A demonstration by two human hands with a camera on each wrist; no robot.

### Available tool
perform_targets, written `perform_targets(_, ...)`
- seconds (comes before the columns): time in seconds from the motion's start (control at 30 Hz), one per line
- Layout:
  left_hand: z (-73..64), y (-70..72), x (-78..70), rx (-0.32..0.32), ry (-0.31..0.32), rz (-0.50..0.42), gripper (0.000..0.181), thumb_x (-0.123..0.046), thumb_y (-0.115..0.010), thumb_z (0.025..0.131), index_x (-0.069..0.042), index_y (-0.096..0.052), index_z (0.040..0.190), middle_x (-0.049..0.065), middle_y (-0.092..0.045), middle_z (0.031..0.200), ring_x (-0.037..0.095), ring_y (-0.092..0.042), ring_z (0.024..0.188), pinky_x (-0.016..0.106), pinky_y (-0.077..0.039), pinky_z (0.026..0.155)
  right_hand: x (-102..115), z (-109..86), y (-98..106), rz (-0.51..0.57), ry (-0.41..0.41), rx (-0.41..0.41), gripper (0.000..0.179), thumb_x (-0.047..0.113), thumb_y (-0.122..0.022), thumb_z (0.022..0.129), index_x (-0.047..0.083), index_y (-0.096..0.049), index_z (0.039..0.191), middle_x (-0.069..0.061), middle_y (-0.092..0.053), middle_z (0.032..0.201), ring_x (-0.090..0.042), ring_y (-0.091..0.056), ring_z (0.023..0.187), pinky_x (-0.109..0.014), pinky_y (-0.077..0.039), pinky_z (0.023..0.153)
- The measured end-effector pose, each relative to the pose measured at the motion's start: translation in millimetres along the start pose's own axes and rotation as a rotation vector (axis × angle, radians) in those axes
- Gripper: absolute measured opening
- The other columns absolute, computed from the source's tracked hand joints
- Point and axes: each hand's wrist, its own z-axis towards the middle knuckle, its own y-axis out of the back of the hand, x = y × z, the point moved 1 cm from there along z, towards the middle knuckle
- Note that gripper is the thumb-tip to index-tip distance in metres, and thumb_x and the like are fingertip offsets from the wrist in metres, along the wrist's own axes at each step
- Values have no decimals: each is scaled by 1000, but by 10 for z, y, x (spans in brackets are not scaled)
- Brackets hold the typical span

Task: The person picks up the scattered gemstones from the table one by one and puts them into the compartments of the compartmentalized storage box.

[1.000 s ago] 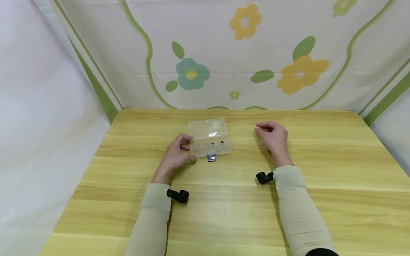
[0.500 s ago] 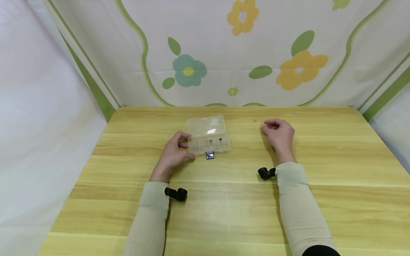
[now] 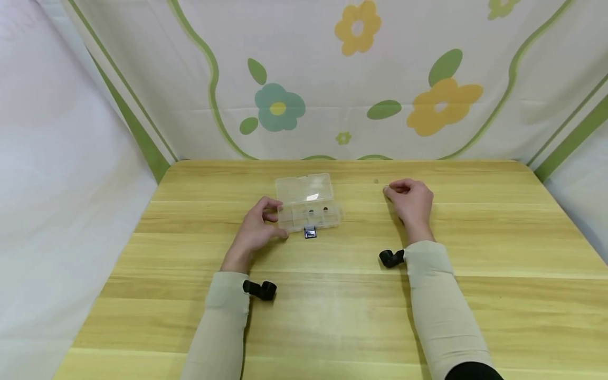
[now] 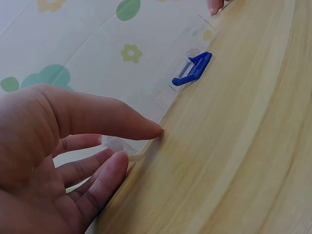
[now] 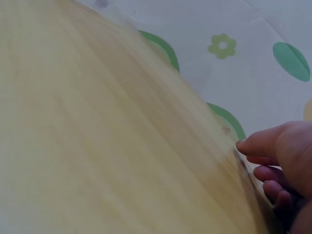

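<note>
A clear compartment box (image 3: 299, 219) stands with its lid (image 3: 304, 188) raised at the back; in the head view two small dark round pieces show in its compartments. A blue latch (image 3: 310, 232) hangs at the box's front, also seen in the left wrist view. My left hand (image 3: 255, 227) holds the box's left end, thumb along the front, other fingers round the side. To the right, my right hand (image 3: 412, 203) pinches a tiny pale clear piece (image 3: 386, 188) between thumb and forefinger, low over the table. Another tiny clear piece (image 3: 376, 181) lies just beyond the fingertips.
The wooden table (image 3: 332, 306) ends at the back against a white flower-printed cloth (image 3: 323, 68). White cloth (image 3: 57, 211) also hangs at the left side. A black camera (image 3: 260, 290) sits on the left wrist, another black camera (image 3: 391, 258) on the right.
My right hand has shifted slightly right, then a little back left, uncovering the tiny clear piece on the table. The left hand stays on the box.
</note>
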Motion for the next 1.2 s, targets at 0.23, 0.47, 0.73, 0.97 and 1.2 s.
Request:
perform_targets(0.23,3,12,-3,-6,-4,6,72,8,-83,78,-17,-60,142,7,-59,146,31,-52,126,45,-46,103,27,10,-32,-40,16,2,30,29,-72,101,7,-79,121,-16,-65,119,-33,-62,109,-43,-49,92)
perform_targets(0.47,6,9,7,-6,-5,10,71,7,-83,79,-17,-60,142,7,-59,146,31,-52,126,45,-46,103,27,-2,-47,-63,30,-8,29,27,-70,102,6,-79,120,-17,-65,119,-34,-63,107,-44,-49,92)
perform_targets(0.73,23,-3,-8,-6,-16,12,72,7,-83,78,-17,-60,142,7,-59,146,30,-53,125,45,-46,103,32,-11,-20,-53,22,-14,28,27,-70,102,7,-79,118,-17,-64,119,-34,-62,105,-45,-50,91)
perform_targets(0.97,33,-7,-10,-8,-22,23,73,7,-84,77,-17,-61,141,7,-59,148,30,-54,126,47,-47,106,33,-23,-23,-65,29,0,29,29,-68,103,7,-79,119,-16,-63,119,-33,-61,103,-43,-50,88)
perform_targets(1.2,34,-3,-4,-7,-14,17,73,7,-85,76,-18,-61,141,7,-59,147,30,-53,125,47,-46,105,70,-43,-18,-44,19,6,30,30,-69,101,8,-80,119,-14,-64,119,-31,-63,103,-38,-49,85)
